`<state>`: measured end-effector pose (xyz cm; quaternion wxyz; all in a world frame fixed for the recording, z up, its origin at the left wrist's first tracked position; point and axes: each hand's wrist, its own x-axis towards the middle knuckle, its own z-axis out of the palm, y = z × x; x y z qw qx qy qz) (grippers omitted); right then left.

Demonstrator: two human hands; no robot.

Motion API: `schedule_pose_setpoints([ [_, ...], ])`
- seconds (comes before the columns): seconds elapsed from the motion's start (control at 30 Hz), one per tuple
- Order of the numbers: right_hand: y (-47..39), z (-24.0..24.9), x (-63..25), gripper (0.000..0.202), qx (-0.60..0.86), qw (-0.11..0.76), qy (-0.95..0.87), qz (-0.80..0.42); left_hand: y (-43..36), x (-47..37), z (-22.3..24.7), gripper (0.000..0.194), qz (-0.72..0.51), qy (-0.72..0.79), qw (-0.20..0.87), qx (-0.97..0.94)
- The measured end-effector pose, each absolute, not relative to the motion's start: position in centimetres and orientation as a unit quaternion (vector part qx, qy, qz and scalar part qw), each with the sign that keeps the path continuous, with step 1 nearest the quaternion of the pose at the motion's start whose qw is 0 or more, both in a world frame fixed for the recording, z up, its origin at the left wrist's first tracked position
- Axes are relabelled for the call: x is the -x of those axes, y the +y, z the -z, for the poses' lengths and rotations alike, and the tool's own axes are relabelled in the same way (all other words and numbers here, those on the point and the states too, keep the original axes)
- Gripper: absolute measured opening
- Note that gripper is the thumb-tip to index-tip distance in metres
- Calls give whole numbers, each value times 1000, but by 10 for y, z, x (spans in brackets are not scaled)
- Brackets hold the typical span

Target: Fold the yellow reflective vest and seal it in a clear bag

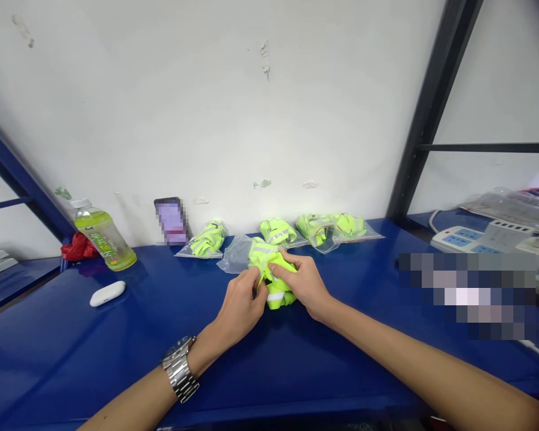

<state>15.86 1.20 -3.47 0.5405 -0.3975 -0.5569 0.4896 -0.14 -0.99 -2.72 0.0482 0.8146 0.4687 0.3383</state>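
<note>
A bunched neon-yellow garment with silver reflective strips, which looks like a safety vest (279,287), sits over the middle of the blue tabletop. My left hand (241,304) pinches its near left side, fingers closed on the fabric. From the right, my right hand (305,282) grips the same bundle, thumb pressed on top and fingers behind it. A clear plastic bag (237,256) lies flat against the bundle's far left side; whether any of the fabric is inside it I cannot tell.
Along the wall lie several bagged neon bundles, one left (209,238), others right (278,231). A phone (173,221) leans on the wall. Leftward are a tilted drink bottle (105,236), a red bag (78,246) and a white earbud case (107,294). Power strips (460,239) stand right.
</note>
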Motion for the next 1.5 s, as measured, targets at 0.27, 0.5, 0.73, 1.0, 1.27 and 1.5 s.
schedule_pose_setpoints([
  [0.27,5,28,-159,48,510,540,-588,-320,-10,7,29,11,-327,481,84,-809],
  [0.5,9,18,-149,32,669,458,-553,-192,9,-1,38,17,-324,436,77,-836],
  [0.73,15,10,-178,46,522,384,-718,-253,27,14,24,26,-327,418,139,-836],
  [1.0,25,18,-189,100,366,309,-845,-238,29,49,2,20,-276,376,224,-855],
  [1.27,24,36,-164,53,429,397,-782,-215,30,35,16,19,-332,415,143,-835],
  [1.5,25,16,-173,50,403,383,-788,-265,32,33,20,25,-344,422,112,-831],
])
